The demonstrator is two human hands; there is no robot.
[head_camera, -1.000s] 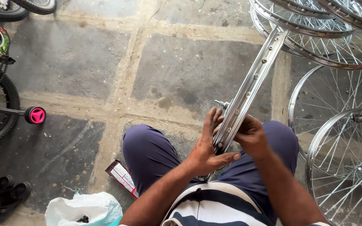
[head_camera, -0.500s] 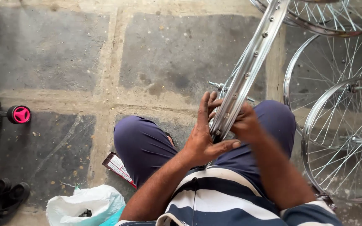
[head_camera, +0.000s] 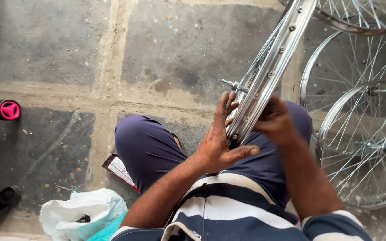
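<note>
— Over the lap, what is held?
— A spoked bicycle rim (head_camera: 271,71), propped edge-on, is gripped by the left hand (head_camera: 217,138) and the right hand (head_camera: 274,120).
— And around it?
— Finished wheels (head_camera: 362,147) are stacked at right; a plastic bag (head_camera: 83,214) is seen lower left.

Both forearms reach forward over the lap from striped sleeves, the left hand (head_camera: 217,143) with fingers (head_camera: 225,109) pointing up and thumb stretched rightward, the right hand (head_camera: 273,120) curled opposite it, knuckles up, the two nearly meeting.
</note>
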